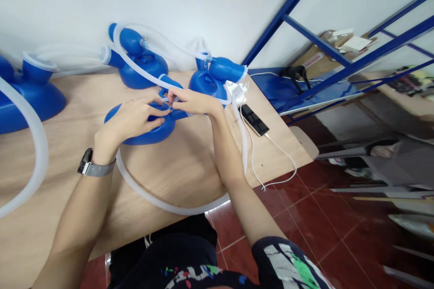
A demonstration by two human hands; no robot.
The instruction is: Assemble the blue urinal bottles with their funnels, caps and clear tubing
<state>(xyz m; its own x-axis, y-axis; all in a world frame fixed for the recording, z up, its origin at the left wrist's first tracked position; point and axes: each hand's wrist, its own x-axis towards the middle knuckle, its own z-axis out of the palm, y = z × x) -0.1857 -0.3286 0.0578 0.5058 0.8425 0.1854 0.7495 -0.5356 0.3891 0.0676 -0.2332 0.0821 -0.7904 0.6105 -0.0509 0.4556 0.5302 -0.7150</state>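
Observation:
A blue plastic vessel (142,132) with a spout lies on the wooden table (183,167) in front of me. My left hand (130,117) rests on top of it, fingers curled and pinching at a small fitting near the spout. My right hand (193,100) meets it from the right, fingers pinched on the same small fitting where a translucent white hose (162,201) joins. The hose loops round the near side of the vessel and back up. A watch is on my left wrist.
Other blue vessels with hoses stand behind: one at far left (30,92), one at the back (140,61), one at right (213,76). A phone (255,119) with a white cable lies near the table's right edge. Blue metal racking (339,67) stands right.

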